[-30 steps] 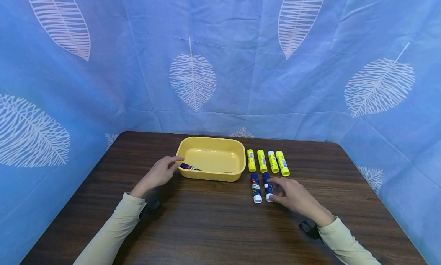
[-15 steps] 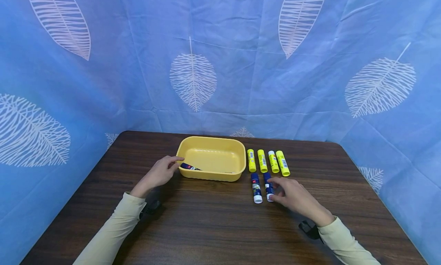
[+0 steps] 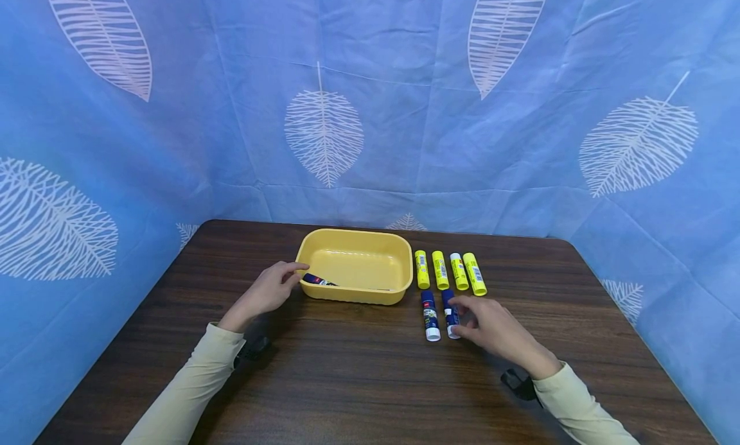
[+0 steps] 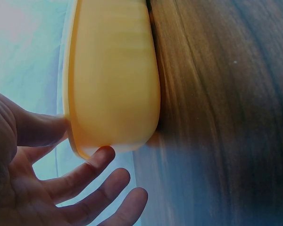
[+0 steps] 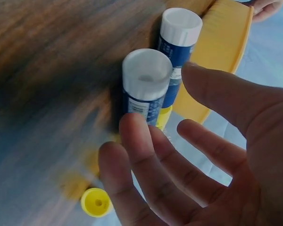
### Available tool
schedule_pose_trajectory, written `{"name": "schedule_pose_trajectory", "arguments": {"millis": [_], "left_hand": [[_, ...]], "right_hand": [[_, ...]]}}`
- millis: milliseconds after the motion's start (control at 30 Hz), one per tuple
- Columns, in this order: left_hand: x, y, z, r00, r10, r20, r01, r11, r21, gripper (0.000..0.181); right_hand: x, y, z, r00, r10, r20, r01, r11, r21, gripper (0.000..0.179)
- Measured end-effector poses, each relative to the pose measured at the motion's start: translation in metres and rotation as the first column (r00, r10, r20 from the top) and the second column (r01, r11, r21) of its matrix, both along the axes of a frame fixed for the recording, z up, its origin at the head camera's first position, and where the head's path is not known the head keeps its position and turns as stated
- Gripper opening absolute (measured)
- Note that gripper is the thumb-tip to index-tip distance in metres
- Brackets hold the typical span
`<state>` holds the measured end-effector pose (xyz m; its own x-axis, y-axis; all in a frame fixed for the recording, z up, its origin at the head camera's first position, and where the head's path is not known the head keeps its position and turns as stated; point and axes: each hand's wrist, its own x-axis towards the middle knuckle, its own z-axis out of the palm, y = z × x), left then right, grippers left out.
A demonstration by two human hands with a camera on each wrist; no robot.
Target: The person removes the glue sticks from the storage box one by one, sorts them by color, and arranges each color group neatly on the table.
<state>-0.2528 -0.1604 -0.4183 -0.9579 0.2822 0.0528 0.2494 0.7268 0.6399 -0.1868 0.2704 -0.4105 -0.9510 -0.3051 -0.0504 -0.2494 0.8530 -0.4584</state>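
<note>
My left hand (image 3: 270, 289) is at the left end of a yellow plastic tray (image 3: 352, 296). In the left wrist view the thumb (image 4: 43, 129) meets the rim, a finger reaches behind it, and the other fingers spread outside the wall. A dark blue glue stick (image 3: 317, 280) lies in the tray, partly hidden by the near wall. My right hand (image 3: 491, 326) is at the right one of two blue glue sticks with white ends. Its loosely bent fingers and thumb overlap this right glue stick (image 5: 146, 77); the left glue stick (image 3: 430, 316) lies beside it.
Several yellow glue sticks (image 3: 440, 270) lie in a row behind the blue ones, right of the tray. Everything lies on a dark wood table (image 3: 358, 381). A blue curtain (image 3: 381, 149) with white leaf prints hangs behind the table.
</note>
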Motion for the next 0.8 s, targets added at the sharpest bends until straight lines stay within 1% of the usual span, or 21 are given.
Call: {"name": "schedule_pose_trajectory", "arguments": {"millis": [100, 233, 433, 533, 667, 733, 800], "left_hand": [[0.000, 0.000, 0.000, 1.000, 0.001, 0.000, -0.001, 1.000, 0.002, 0.034], [0.001, -0.001, 0.000, 1.000, 0.008, 0.004, -0.008, 1.000, 0.002, 0.034], [0.001, -0.002, -0.001, 1.000, 0.016, 0.008, -0.016, 1.000, 0.006, 0.034], [0.001, -0.002, -0.002, 1.000, 0.021, 0.010, -0.021, 1.000, 0.008, 0.034], [0.000, -0.001, -0.001, 0.999, 0.031, 0.014, -0.031, 1.000, 0.003, 0.034], [0.000, 0.001, 0.000, 1.000, 0.030, 0.010, -0.030, 1.000, -0.003, 0.034], [0.000, 0.002, 0.000, 1.000, 0.026, 0.007, -0.026, 1.000, -0.006, 0.034]], "right_hand": [[-0.003, -0.002, 0.006, 1.000, 0.014, -0.023, -0.014, 1.000, -0.006, 0.046], [-0.011, -0.009, 0.019, 0.997, 0.040, -0.064, -0.041, 0.999, -0.011, 0.046], [-0.030, -0.030, 0.042, 0.989, 0.076, -0.125, -0.077, 0.997, -0.006, 0.048], [-0.043, -0.045, 0.052, 0.980, 0.128, -0.152, -0.132, 0.991, -0.017, 0.046], [-0.063, -0.071, 0.063, 0.970, 0.209, -0.123, -0.214, 0.976, -0.031, 0.044], [-0.075, -0.086, 0.065, 0.964, 0.252, -0.079, -0.255, 0.966, -0.031, 0.043], [-0.089, -0.100, 0.066, 0.953, 0.301, -0.024, -0.301, 0.953, -0.023, 0.043]]}}
